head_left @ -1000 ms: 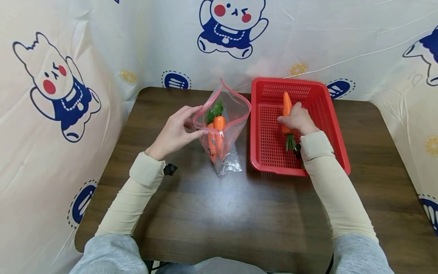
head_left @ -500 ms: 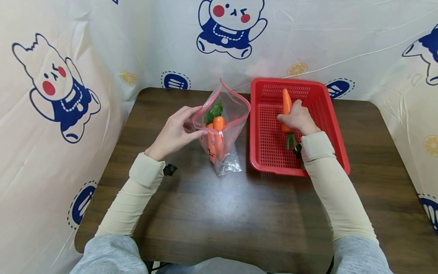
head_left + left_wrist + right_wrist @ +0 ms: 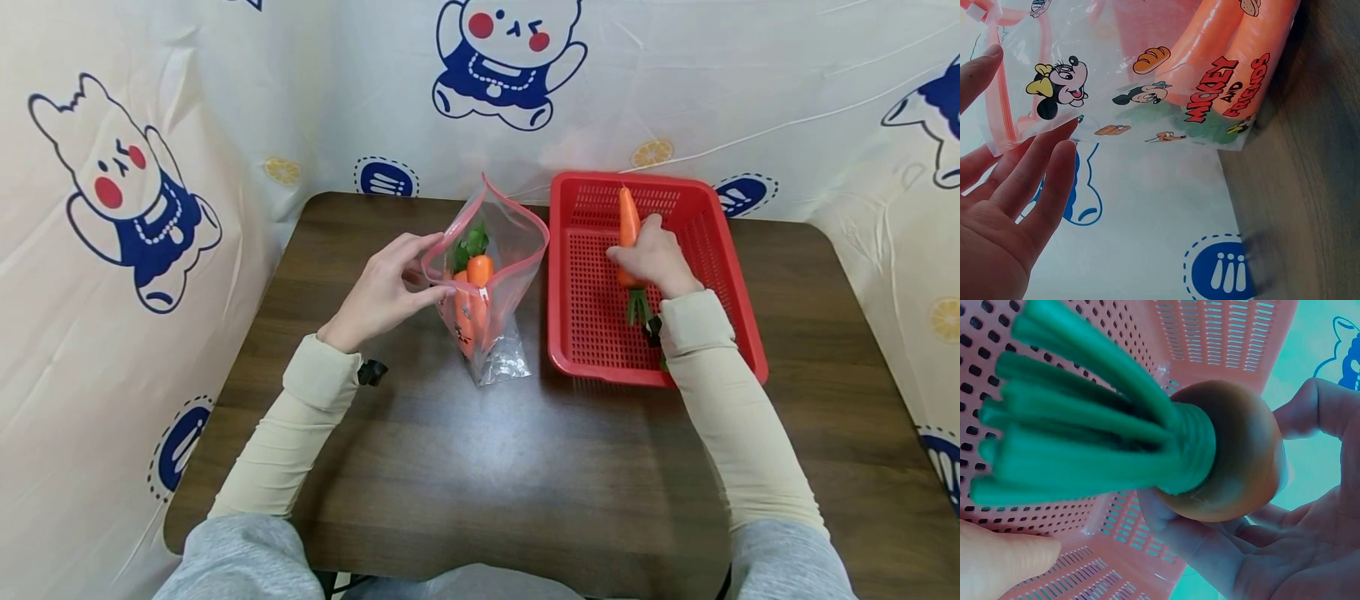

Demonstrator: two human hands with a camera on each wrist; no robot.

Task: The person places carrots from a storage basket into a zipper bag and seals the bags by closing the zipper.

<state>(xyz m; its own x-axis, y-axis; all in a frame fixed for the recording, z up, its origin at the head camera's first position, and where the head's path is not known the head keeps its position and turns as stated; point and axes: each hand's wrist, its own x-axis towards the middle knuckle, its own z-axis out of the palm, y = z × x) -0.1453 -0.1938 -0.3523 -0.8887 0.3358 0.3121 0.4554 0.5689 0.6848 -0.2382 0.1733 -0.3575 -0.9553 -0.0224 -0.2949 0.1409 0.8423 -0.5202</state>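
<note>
My left hand (image 3: 386,287) grips one side of the mouth of a clear zip bag (image 3: 517,242) with pink edging, thumb and fingers spread along the rim. Cartoon prints cover the bag (image 3: 1107,94) in the left wrist view. Several carrots (image 3: 480,271) with green tops lie inside it. Over the red basket, my right hand (image 3: 654,258) holds another carrot (image 3: 628,218), its tip pointing away and its cut green stems toward me. The right wrist view shows fingers around the thick end of this carrot (image 3: 1229,456).
The red plastic basket (image 3: 558,333) stands right of the bag on a dark wooden table (image 3: 465,492). A bit of green shows in it beside my right wrist. Behind the table hangs a printed white cloth (image 3: 360,100).
My right hand has moved slightly away from me with the carrot, whose tip now reaches nearer the basket's far rim. The left hand and the bag have stayed in place.
</note>
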